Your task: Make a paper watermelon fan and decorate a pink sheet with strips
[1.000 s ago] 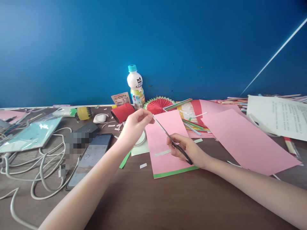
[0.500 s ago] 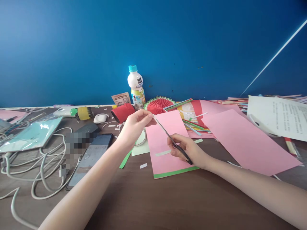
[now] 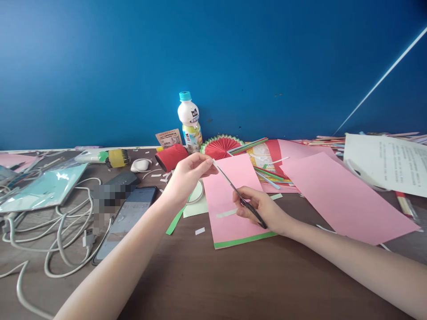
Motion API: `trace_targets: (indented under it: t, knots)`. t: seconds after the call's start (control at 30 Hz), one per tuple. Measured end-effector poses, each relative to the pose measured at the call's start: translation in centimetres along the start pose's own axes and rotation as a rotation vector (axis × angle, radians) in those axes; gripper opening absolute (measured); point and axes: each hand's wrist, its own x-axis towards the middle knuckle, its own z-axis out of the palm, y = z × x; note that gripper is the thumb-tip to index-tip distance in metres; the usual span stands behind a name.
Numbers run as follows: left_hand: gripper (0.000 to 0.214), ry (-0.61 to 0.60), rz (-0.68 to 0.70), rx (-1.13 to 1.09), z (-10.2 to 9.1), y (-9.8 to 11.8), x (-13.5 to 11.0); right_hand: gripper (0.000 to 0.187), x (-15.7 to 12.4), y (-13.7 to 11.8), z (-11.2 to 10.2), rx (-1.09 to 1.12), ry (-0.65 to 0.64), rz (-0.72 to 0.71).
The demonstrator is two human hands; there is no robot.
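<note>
My left hand (image 3: 192,173) is closed in a pinch on the end of a narrow white strip (image 3: 215,163). Black-handled scissors (image 3: 251,207) are in my right hand (image 3: 262,208), their blades pointing up and left to the strip by my left fingertips. Whether the blades are fully closed is hard to make out. Below both hands lies a pink sheet of paper (image 3: 230,178) with a green band (image 3: 245,240) along its near edge. A pale strip (image 3: 227,213) crosses the sheet, partly behind my right fingers. A roll of tape (image 3: 197,194) sits under my left wrist.
Behind the sheet are a red pleated paper fan (image 3: 222,146) and a bottle (image 3: 189,120) against the blue wall. A phone (image 3: 125,222) and tangled white cables (image 3: 63,231) lie on the left. Another pink sheet (image 3: 343,200) covers the right side, beside a printed page (image 3: 383,162).
</note>
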Motion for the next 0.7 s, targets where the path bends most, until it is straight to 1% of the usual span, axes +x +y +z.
trace_targets:
  t: [0.33,0.7]
  knots:
    - [0.018,-0.013,-0.023,-0.042,0.08,0.09,-0.02,0.026,0.02,0.18,0.01,-0.001,0.007,-0.010]
    - [0.019,-0.029,-0.022,-0.041,0.02,-0.05,0.03,0.027,-0.01,0.36,0.03,0.026,0.006,0.019]
